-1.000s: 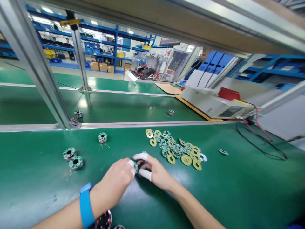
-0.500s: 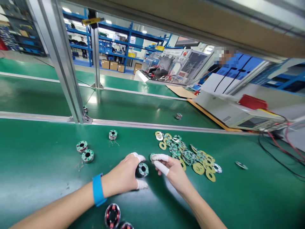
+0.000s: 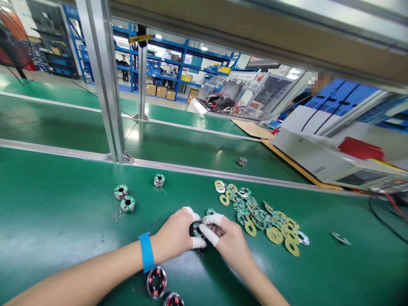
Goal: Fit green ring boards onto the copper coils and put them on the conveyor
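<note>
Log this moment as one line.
left hand: grips coil | right hand: fingertips on coil | disc pile: right of hands

Right hand point(image 3: 230, 238) closed in onto coil point(image 3: 196, 230) (left-held).

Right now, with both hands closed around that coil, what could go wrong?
1. The left hand and right hand pinch one coil with capped fingertips; the ring board on top could seat crooked.
2. The right wrist sits close to the board pile and might scatter it.
3. The left forearm passes just above a bare coil, which it could knock.
</note>
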Action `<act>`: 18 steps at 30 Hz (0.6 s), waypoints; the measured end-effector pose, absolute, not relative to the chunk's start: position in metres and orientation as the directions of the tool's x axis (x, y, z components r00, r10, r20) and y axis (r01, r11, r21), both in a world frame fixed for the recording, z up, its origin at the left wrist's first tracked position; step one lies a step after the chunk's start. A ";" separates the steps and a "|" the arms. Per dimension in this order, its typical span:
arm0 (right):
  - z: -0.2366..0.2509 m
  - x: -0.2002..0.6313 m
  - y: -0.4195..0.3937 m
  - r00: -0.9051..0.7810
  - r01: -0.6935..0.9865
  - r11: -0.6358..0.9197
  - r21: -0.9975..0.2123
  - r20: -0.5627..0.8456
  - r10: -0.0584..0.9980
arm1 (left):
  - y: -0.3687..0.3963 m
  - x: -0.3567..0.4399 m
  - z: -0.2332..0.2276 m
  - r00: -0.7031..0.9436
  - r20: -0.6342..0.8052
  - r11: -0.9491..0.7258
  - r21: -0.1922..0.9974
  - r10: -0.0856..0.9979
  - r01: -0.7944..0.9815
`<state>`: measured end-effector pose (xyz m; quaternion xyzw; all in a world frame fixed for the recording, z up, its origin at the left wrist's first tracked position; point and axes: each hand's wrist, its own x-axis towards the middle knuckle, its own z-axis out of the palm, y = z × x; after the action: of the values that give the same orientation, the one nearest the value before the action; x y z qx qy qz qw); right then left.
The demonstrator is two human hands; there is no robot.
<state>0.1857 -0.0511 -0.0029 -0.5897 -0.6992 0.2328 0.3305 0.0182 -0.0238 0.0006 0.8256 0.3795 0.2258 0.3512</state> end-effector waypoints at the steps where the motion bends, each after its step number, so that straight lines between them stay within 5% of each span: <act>1: -0.004 0.185 -0.051 -0.103 0.712 0.225 -0.665 0.218 0.970 | -0.024 0.019 0.000 0.614 0.112 -0.473 0.747 0.782 0.467; 6: -0.010 0.187 -0.050 -0.155 0.773 0.302 -0.558 0.295 0.943 | -0.024 0.018 -0.003 0.633 0.126 -0.535 0.672 0.764 0.512; 14: -0.016 0.194 -0.048 -0.116 0.756 0.338 -0.561 0.393 0.912 | 0.009 -0.013 0.019 0.449 0.205 -0.489 0.232 0.870 0.841; 18: -0.023 0.195 -0.048 -0.141 0.754 0.352 -0.555 0.386 0.912 | 0.018 -0.055 0.048 0.471 0.165 -0.494 0.147 0.866 0.857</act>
<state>0.1948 -0.0483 -0.0235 -0.5577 -0.7467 0.1146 0.3439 -0.0545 0.0177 0.0480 0.8574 0.5024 0.1090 0.0219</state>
